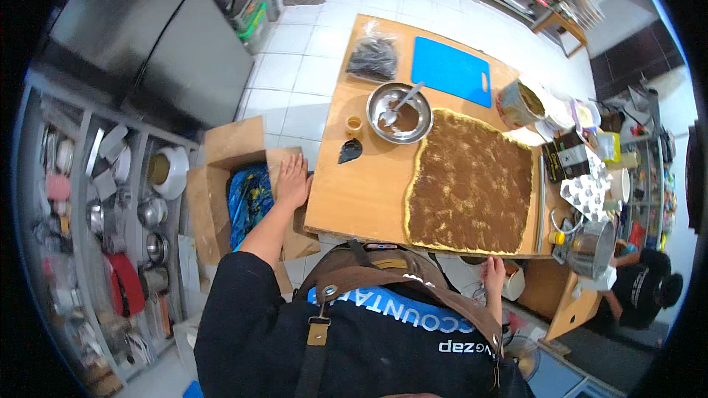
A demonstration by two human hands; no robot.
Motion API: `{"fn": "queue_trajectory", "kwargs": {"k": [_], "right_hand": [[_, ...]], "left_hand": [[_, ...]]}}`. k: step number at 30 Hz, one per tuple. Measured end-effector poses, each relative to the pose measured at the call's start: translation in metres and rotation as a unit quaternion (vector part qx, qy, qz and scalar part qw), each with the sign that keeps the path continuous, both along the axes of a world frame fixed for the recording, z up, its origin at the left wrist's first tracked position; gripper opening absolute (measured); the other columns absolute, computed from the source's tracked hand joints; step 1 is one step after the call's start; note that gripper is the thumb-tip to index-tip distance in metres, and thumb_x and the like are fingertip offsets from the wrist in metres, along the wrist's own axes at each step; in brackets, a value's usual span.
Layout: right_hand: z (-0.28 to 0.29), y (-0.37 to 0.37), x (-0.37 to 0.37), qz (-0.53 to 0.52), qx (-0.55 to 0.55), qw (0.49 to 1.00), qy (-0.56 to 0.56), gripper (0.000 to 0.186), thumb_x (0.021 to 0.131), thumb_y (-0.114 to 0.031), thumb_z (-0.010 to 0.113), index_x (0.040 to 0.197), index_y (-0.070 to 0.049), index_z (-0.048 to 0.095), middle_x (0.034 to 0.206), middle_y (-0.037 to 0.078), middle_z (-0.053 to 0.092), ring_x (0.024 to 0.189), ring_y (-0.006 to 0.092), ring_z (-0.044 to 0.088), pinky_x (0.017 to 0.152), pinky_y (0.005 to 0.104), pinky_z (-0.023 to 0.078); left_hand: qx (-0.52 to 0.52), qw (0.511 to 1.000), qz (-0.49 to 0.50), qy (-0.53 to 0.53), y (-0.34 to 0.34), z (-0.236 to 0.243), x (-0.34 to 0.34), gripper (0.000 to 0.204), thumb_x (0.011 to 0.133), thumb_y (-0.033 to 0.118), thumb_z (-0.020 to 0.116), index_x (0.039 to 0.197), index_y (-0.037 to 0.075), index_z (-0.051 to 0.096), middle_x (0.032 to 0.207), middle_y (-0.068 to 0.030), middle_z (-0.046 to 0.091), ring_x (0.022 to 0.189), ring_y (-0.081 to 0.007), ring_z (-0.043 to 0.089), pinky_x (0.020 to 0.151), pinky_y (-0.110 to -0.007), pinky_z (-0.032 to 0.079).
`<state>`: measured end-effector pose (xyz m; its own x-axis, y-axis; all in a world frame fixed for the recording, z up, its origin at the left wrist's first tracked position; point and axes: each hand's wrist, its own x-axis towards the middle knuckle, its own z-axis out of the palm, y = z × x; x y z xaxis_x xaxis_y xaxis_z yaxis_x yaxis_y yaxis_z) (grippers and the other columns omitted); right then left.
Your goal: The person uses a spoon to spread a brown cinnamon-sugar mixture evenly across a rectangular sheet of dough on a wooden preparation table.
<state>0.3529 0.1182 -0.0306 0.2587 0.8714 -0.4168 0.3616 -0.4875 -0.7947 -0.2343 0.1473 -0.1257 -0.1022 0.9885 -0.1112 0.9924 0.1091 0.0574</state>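
Note:
My left hand [293,180] lies with its fingers stretched out on the flap of an open cardboard box [219,214], left of the wooden table [335,210]. Inside the box is a crumpled blue plastic bag [249,199]. By the table's front edge, my right hand [493,274] hangs loosely with fingers extended, holding nothing visible, close to the near right part of a dough sheet [472,184]. That yellow-edged rectangle is coated with a brown spread. Behind it stands a steel bowl [377,129] with brown residue and a spoon [398,107].
A small jar [354,127], a black scraper-like piece [350,151], a bag of dark contents [372,59], a blue cutting board [451,70] and a tin [520,103] share the table. Containers and a mixer bowl [592,247] crowd its right side. Another person [641,287] is at far right.

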Motion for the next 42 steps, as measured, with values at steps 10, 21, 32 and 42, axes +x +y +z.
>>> {"fn": "queue_trajectory", "kwargs": {"k": [10, 21, 32, 42], "right_hand": [[0.003, 0.008, -0.006, -0.026, 0.036, 0.998, -0.049, 0.022, 0.088, -0.021, 0.048, 0.101, -0.005, 0.053, 0.072, 0.001, 0.055, 0.058, 0.0069, 0.049, 0.051, 0.0206, 0.040], [-0.006, 0.023, 0.033, -0.004, 0.061, 0.998, -0.028, 0.022, 0.087, -0.020, 0.048, 0.098, -0.002, 0.054, 0.072, 0.003, 0.056, 0.060, 0.0089, 0.051, 0.054, 0.0218, 0.042], [-0.024, 0.050, 0.112, 0.001, 0.020, 1.000, 0.016, 0.020, 0.088, -0.018, 0.047, 0.098, -0.002, 0.053, 0.068, 0.001, 0.052, 0.053, 0.0070, 0.048, 0.047, 0.0200, 0.039], [-0.030, 0.073, 0.184, -0.049, 0.082, 0.995, 0.010, 0.017, 0.087, -0.017, 0.048, 0.094, -0.003, 0.055, 0.067, 0.001, 0.052, 0.051, 0.0057, 0.046, 0.044, 0.0188, 0.037]], "left_hand": [[0.087, 0.417, 0.328, -0.843, 0.035, -0.013, -0.012, 0.057, 0.090, 0.039, 0.034, 0.136, 0.012, 0.014, 0.140, -0.0106, 0.021, 0.126, -0.0280, 0.025, 0.102, -0.040, 0.020], [-0.041, 0.985, -0.163, -0.048, 0.003, 0.063, 0.041, 0.072, 0.082, 0.039, 0.047, 0.135, 0.003, 0.014, 0.141, -0.0153, 0.016, 0.131, -0.0330, 0.010, 0.104, -0.045, 0.008], [0.178, 0.980, 0.057, 0.071, 0.046, 0.095, 0.119, 0.067, 0.073, 0.021, 0.061, 0.130, 0.009, 0.028, 0.137, -0.0139, 0.024, 0.126, -0.0324, 0.021, 0.101, -0.049, 0.016], [0.250, 0.878, 0.249, -0.323, 0.198, 0.062, 0.051, 0.060, 0.077, 0.023, 0.060, 0.126, 0.004, 0.030, 0.114, -0.0168, 0.048, 0.102, -0.0253, 0.049, 0.082, -0.034, 0.041]]}}
